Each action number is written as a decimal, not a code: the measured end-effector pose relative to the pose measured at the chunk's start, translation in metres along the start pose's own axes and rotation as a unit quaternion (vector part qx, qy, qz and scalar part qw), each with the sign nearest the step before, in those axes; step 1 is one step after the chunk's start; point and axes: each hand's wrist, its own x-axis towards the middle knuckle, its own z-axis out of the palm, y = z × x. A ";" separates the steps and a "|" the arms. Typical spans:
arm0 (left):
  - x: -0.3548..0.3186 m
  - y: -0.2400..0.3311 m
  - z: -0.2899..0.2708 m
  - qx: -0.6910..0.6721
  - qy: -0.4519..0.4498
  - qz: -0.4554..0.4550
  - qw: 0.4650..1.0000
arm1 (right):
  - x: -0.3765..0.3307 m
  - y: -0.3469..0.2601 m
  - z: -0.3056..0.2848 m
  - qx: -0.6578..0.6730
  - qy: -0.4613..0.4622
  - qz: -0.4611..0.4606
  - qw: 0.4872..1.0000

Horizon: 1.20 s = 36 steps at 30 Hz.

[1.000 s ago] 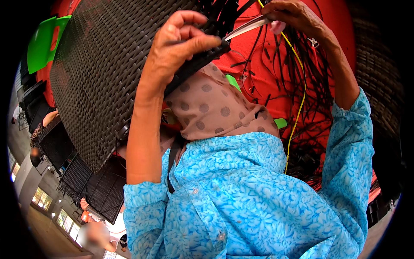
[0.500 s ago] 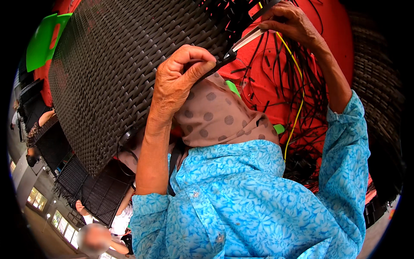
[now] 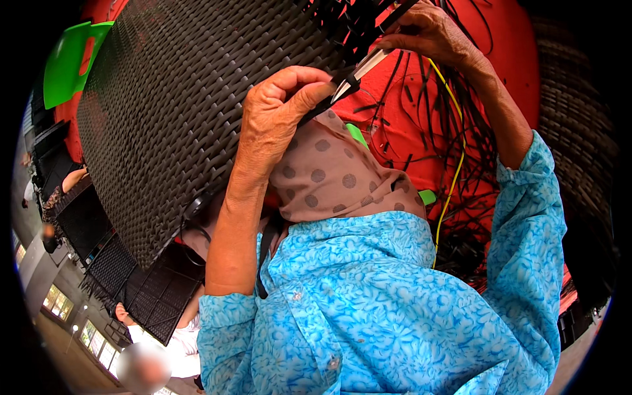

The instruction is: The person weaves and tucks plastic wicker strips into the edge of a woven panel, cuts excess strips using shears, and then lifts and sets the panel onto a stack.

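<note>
A large panel of dark brown woven plastic strips (image 3: 197,85) leans across my lap. At its right edge my left hand (image 3: 280,108) is closed, thumb and forefinger pinching a dark flat strip (image 3: 315,113). In my right hand (image 3: 434,36) is a slim, pointed silver metal tool (image 3: 368,64), gripped near its upper end. The tool slants down to the left, and its tip passes by the dark edge beside my left fingertips. Whether it goes through the weave I cannot tell. Loose strip ends hang around the panel's upper right corner.
Cut black strips (image 3: 454,131) lie tangled on a red sheet (image 3: 395,99) at the right, with a yellow cord (image 3: 455,158) across them. Another woven piece (image 3: 576,112) stands at the far right. A green plastic piece (image 3: 62,66) is at upper left; a co-worker (image 3: 174,342) is at lower left.
The metal tool has slid down and left, its tip now showing past the dark edge. My right hand has moved slightly left with it; my left hand keeps its pinch.
</note>
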 end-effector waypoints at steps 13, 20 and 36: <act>0.008 0.002 -0.004 -0.023 0.009 0.013 1.000 | -0.011 -0.004 -0.004 0.023 0.025 0.001 0.999; 0.008 0.006 -0.004 0.116 -0.002 0.021 0.993 | -0.010 -0.003 -0.006 0.036 0.014 -0.011 0.999; 0.014 0.007 0.023 0.383 0.060 0.147 0.910 | -0.019 -0.008 -0.016 0.061 -0.016 0.076 0.995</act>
